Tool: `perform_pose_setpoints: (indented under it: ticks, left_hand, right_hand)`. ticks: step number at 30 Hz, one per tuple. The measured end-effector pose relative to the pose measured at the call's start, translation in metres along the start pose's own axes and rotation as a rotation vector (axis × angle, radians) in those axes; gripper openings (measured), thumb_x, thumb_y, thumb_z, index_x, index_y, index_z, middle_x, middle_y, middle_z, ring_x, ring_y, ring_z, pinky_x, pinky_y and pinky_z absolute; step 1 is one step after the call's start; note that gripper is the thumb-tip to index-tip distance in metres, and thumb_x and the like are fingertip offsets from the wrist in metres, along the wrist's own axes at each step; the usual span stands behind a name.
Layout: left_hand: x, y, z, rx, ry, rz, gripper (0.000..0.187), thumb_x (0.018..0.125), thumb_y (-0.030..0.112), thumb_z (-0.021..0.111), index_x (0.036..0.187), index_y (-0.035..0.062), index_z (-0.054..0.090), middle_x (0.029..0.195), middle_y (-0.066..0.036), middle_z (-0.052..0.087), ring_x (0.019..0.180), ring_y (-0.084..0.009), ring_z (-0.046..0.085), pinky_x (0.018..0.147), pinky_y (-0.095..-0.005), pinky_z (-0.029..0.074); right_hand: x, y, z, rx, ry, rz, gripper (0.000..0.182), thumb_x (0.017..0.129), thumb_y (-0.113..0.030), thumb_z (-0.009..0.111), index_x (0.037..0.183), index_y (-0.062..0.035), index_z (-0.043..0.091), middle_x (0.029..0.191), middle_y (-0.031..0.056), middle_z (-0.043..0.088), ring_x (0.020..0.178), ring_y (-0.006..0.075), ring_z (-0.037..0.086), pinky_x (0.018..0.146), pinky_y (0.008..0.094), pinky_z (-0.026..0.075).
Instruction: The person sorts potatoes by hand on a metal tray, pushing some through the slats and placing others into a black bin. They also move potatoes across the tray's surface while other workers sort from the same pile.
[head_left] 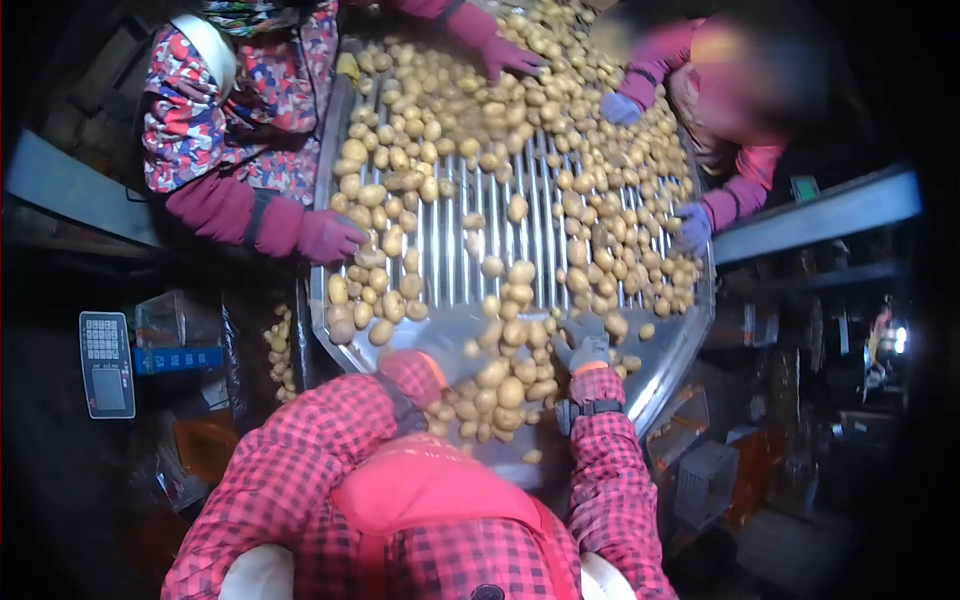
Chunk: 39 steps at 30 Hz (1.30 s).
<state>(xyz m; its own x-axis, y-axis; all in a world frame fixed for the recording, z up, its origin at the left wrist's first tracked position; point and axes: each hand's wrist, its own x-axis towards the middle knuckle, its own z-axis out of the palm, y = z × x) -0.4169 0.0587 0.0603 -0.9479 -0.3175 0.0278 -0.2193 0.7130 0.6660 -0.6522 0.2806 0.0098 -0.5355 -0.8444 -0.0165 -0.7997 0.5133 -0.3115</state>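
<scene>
My left hand, in a grey glove, is smeared by motion at the left edge of a heap of potatoes; its fingers do not show clearly. On the right side of that heap, my right hand wears a grey glove with an orange cuff. Its fingers are spread, with the thumb side toward the potatoes and nothing held. The heap lies on the smooth metal chute at the front end of a roller table. Between both forearms the potatoes form a loose pile.
A co-worker's pink-gloved hand rests by potatoes at the left rim, the other reaches over the far ones. At right, another person's purple-gloved hands touch potatoes. A scale display with keypad stands left; crates are lower right.
</scene>
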Motion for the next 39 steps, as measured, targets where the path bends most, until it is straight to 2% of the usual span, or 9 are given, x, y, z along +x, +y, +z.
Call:
perform_pose_setpoints:
  ticks: [3,4,7,11,14,20,28,37,39]
  left_hand:
    - [-0.015,-0.012,-0.04,0.336,-0.031,-0.317,0.052,0.076,0.034,0.071,0.122,0.0093,0.064,0.116,-0.02,0.061,0.107,-0.0397,0.058,0.09,-0.051,0.045]
    - [-0.034,-0.042,-0.023,0.484,0.339,-0.197,0.053,0.076,0.036,0.071,0.123,0.0115,0.063,0.118,-0.019,0.059,0.108,-0.0388,0.056,0.092,-0.0515,0.043]
    - [-0.059,-0.049,-0.018,0.629,0.315,-0.172,0.054,0.079,0.038,0.071,0.125,0.0123,0.061,0.128,-0.019,0.054,0.116,-0.0398,0.053,0.1,-0.0504,0.041]
    - [-0.054,-0.01,-0.03,0.262,-0.092,-0.124,0.053,0.082,0.034,0.073,0.128,0.011,0.06,0.137,-0.017,0.054,0.129,-0.0437,0.047,0.113,-0.0487,0.036]
    - [-0.084,-0.025,-0.003,0.317,0.016,0.054,0.049,0.082,0.032,0.074,0.125,0.0097,0.063,0.136,-0.013,0.058,0.131,-0.0443,0.045,0.114,-0.0502,0.036]
    - [-0.11,-0.032,-0.011,0.375,0.036,0.086,0.045,0.084,0.031,0.072,0.121,0.0078,0.063,0.136,-0.014,0.057,0.133,-0.0433,0.043,0.112,-0.0531,0.037]
    - [-0.093,-0.018,-0.019,0.422,-0.042,0.014,0.038,0.084,0.031,0.071,0.112,0.0056,0.067,0.133,-0.014,0.059,0.13,-0.0437,0.046,0.11,-0.054,0.039]
    - [-0.09,-0.021,-0.016,0.456,-0.044,-0.022,0.034,0.086,0.032,0.069,0.108,0.005,0.07,0.13,-0.013,0.061,0.13,-0.0408,0.047,0.112,-0.0529,0.037]
    - [-0.092,-0.024,-0.015,0.463,-0.05,-0.03,0.034,0.086,0.032,0.07,0.106,0.0048,0.07,0.13,-0.013,0.062,0.13,-0.0407,0.047,0.112,-0.0528,0.038]
  right_hand:
    - [-0.036,-0.009,-0.016,-0.072,0.039,0.043,0.039,0.08,-0.034,0.075,0.112,-0.0122,0.072,0.115,0.0165,0.066,0.117,0.0374,0.058,0.101,0.0485,0.046]
    - [-0.039,-0.017,-0.02,-0.047,0.06,0.046,0.039,0.081,-0.034,0.074,0.113,-0.0112,0.072,0.115,0.0173,0.066,0.116,0.0378,0.058,0.1,0.0489,0.046]
    - [-0.034,-0.067,-0.012,0.121,0.406,-0.035,0.028,0.084,-0.03,0.069,0.098,-0.0067,0.068,0.105,0.0176,0.067,0.097,0.0396,0.063,0.087,0.0503,0.05]
    - [-0.02,-0.154,-0.005,0.152,-0.082,-0.211,0.039,0.077,-0.033,0.072,0.107,-0.0102,0.062,0.104,0.0128,0.062,0.098,0.0344,0.062,0.082,0.0469,0.049]
    - [-0.038,-0.152,0.007,0.036,0.158,-0.38,0.047,0.078,-0.036,0.07,0.119,-0.0142,0.062,0.119,0.008,0.058,0.111,0.0294,0.057,0.089,0.0446,0.045]
    - [-0.053,-0.061,-0.002,-0.044,-0.18,0.027,0.034,0.081,-0.038,0.068,0.101,-0.0106,0.07,0.101,0.0107,0.066,0.099,0.0319,0.061,0.085,0.0453,0.047]
    - [0.069,-0.05,-0.025,0.092,0.47,-0.117,0.039,0.082,-0.034,0.072,0.112,-0.0083,0.068,0.115,0.0135,0.065,0.106,0.0349,0.06,0.089,0.0487,0.048]
    - [0.142,0.007,-0.005,-0.238,0.072,0.092,0.059,0.084,-0.052,0.07,0.127,-0.0117,0.064,0.138,0.0132,0.058,0.133,0.0303,0.05,0.105,0.0438,0.045]
    - [0.137,0.0,-0.04,-0.027,-0.226,0.51,0.055,0.086,-0.051,0.069,0.123,-0.0096,0.066,0.126,0.0148,0.064,0.123,0.0305,0.058,0.1,0.043,0.049]
